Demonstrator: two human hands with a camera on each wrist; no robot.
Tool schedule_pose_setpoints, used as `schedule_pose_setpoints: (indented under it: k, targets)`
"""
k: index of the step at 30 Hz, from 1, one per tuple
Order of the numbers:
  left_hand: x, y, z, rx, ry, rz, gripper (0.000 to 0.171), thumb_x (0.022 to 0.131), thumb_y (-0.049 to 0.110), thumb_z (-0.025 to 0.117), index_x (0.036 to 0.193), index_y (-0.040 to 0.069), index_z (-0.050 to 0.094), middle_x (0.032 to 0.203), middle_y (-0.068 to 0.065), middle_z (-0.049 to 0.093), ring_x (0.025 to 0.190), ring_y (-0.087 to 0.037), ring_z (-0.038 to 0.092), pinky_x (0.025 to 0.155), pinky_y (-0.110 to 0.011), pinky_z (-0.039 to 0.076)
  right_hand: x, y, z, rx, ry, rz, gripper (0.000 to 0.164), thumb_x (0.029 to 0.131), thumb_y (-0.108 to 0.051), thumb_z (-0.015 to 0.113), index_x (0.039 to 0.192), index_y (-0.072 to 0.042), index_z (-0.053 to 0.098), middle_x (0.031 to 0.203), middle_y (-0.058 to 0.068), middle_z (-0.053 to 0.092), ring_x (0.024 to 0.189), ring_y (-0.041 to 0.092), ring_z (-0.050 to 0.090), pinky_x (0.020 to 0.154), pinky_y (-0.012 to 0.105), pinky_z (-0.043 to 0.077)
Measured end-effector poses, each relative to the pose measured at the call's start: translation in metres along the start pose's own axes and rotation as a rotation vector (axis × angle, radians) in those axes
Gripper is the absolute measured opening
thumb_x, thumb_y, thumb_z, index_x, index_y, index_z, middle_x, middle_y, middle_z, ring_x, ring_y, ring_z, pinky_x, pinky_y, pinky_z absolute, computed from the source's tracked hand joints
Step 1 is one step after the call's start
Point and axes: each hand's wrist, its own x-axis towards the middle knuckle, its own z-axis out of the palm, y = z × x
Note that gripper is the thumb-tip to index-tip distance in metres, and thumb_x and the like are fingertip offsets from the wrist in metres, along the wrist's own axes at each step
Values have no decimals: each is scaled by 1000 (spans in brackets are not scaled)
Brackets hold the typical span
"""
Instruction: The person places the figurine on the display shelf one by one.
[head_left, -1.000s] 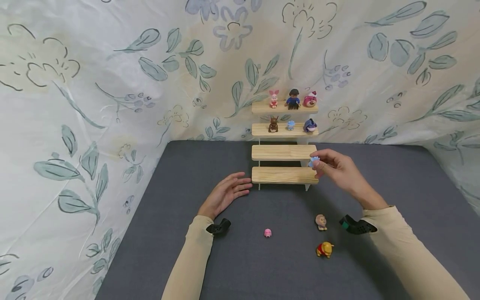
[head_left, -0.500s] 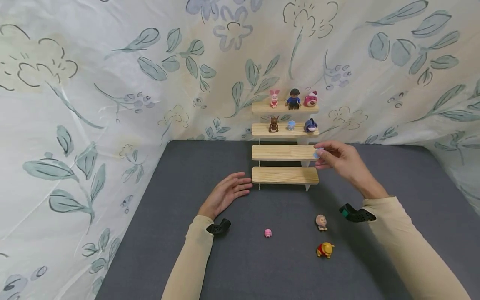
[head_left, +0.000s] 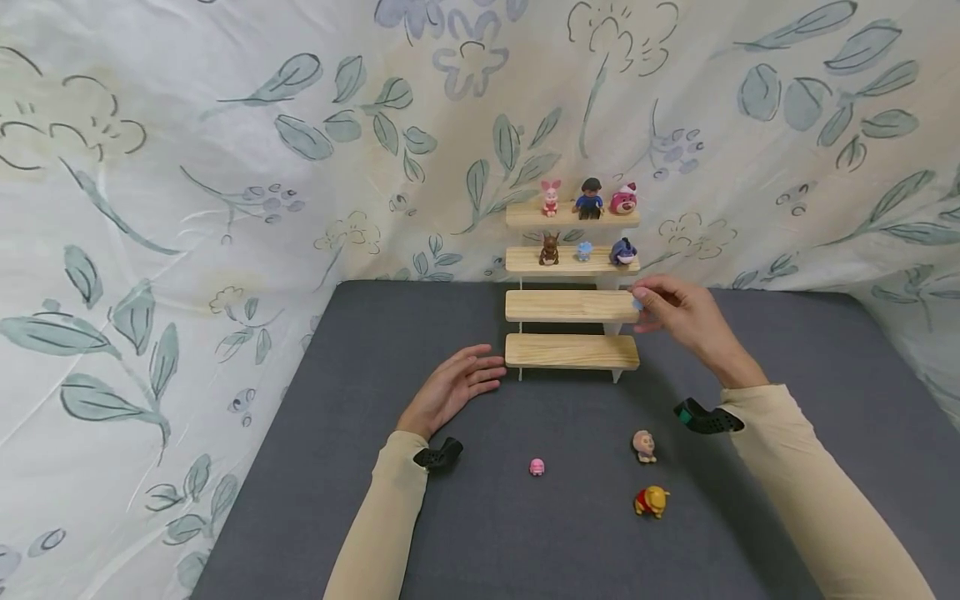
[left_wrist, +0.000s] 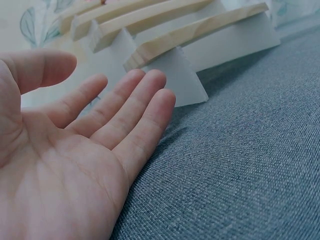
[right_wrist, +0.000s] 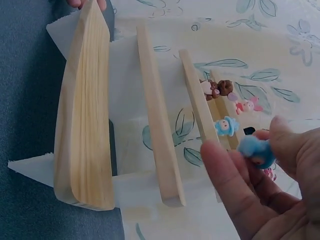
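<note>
My right hand (head_left: 688,321) pinches a small light-blue figurine (right_wrist: 257,151) between thumb and fingers, by the right end of the second-lowest board (head_left: 570,306) of a stepped wooden shelf. Most of the figurine is hidden by the fingers in the head view. My left hand (head_left: 452,389) lies palm inward on the grey cloth, fingers loosely extended, its tips beside the left end of the lowest board (head_left: 572,351); whether they touch it I cannot tell. A brown figurine (head_left: 549,249), a small blue one (head_left: 583,251) and a blue-purple donkey figurine (head_left: 622,252) stand on the board above.
The top board holds a pink pig figurine (head_left: 551,199), a dark-haired doll (head_left: 589,199) and a pink bear figurine (head_left: 623,199). Nearer on the cloth lie a small pink figurine (head_left: 537,467), a beige figurine (head_left: 643,447) and a yellow bear figurine in red (head_left: 651,502).
My right hand has risen slightly from near the lowest board to the second-lowest board's right end, carrying the blue figurine. The left hand has stayed put.
</note>
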Motion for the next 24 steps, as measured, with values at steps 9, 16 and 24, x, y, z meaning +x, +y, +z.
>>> schedule_pose_setpoints:
  k: [9, 16, 24]
  targets:
    - [0, 0, 0, 5, 9, -4, 51, 111, 19, 40, 156, -1, 29, 147, -19, 51, 127, -21, 61, 112, -38, 49, 5, 0, -3, -92, -40, 81, 38, 109, -16, 46, 143, -3, 54, 145, 24, 52, 87, 13, 74, 73, 26, 63]
    - [1, -1, 0, 4, 21, -8, 52, 110, 20, 42, 156, 0, 30, 150, -22, 48, 129, -23, 60, 113, -39, 48, 8, 1, -3, -172, -60, 69, 38, 108, -9, 45, 144, -5, 54, 143, 21, 57, 119, 34, 65, 86, 24, 58]
    - [1, -1, 0, 17, 13, -6, 53, 110, 21, 42, 157, 0, 29, 151, -24, 46, 130, -23, 59, 114, -40, 48, 9, 3, 0, -177, -28, 49, 39, 107, -27, 51, 138, -4, 59, 121, 27, 67, 81, 10, 73, 72, 26, 62]
